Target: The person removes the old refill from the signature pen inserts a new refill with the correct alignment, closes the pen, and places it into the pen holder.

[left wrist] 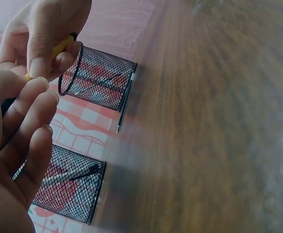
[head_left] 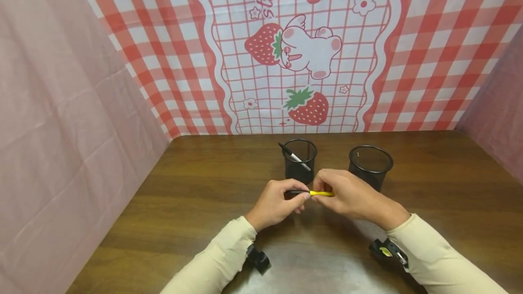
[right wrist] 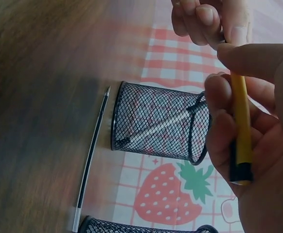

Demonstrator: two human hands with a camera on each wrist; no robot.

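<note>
My left hand [head_left: 275,203] pinches the black part [head_left: 296,191] of a yellow-and-black pen between thumb and fingers. The pen's yellow barrel [right wrist: 241,121], with a black end, is gripped by my right hand [head_left: 347,194]. Both sets of fingertips meet at the middle of the pen, above the table; they cover the join, so I cannot tell whether the two parts are connected. Beyond the hands, a thin pen refill [right wrist: 92,155] with a dark tube lies on the table beside the mesh cups; the hands hide it in the head view.
A black mesh cup [head_left: 300,177] holds a white-and-black pen [head_left: 295,156] leaning on its rim. To its right stands a second mesh cup [head_left: 369,177] with a thin stick inside. The brown wooden table [head_left: 196,203] ends at a strawberry-patterned cloth [head_left: 237,76].
</note>
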